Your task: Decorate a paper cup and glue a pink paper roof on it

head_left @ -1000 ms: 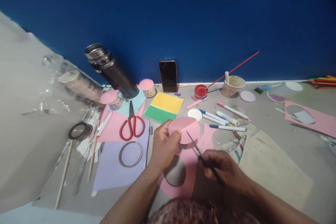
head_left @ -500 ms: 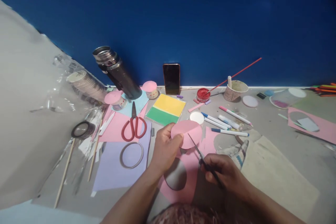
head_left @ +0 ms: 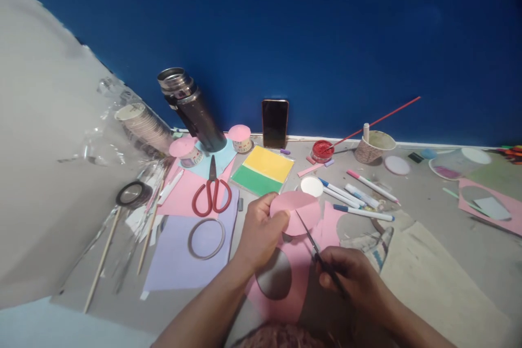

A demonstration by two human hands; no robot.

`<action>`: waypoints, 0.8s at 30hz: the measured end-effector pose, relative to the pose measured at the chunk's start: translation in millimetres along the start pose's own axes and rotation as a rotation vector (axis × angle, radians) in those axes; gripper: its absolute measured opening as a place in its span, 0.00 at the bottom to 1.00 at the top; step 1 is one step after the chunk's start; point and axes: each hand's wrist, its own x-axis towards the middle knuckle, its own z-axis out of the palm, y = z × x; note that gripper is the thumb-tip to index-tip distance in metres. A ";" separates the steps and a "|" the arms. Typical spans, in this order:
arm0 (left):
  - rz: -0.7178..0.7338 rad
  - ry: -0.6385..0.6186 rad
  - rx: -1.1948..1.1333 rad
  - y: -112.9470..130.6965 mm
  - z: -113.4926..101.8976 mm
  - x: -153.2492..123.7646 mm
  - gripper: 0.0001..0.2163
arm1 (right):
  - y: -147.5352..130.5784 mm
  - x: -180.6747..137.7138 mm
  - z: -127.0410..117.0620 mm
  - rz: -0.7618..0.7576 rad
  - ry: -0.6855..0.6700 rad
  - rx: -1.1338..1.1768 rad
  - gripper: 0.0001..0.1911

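My left hand (head_left: 261, 231) pinches a pink paper circle (head_left: 296, 212) by its left edge, holding it just above the floor. My right hand (head_left: 354, 277) is closed around small black scissors (head_left: 316, 250), whose thin blades point up-left with their tips on the circle's middle. Below both hands lies a pink paper sheet (head_left: 304, 269) with a round hole cut out of it.
Red scissors (head_left: 212, 193) lie on pink and lilac paper beside a tape ring (head_left: 206, 238). A dark flask (head_left: 191, 109), a phone (head_left: 275, 122), a red paint pot (head_left: 322, 150), a paper cup (head_left: 373, 147) and several markers (head_left: 359, 196) lie ahead. A cloth bag (head_left: 428, 272) lies right.
The view has shifted, so everything sits slightly further right and lower. Both hands keep their grips; the scissor tips stay on the pink circle.
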 end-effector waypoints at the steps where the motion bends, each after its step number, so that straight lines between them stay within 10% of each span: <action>1: -0.001 -0.002 0.001 -0.3 -0.1 0.1 0.03 | 0.9 0.2 0.3 -0.003 -0.003 0.006 0.14; 24: -0.074 -0.063 -0.057 -3.4 -0.1 -0.7 0.04 | 1.1 -0.2 -1.0 -0.004 -0.007 0.025 0.11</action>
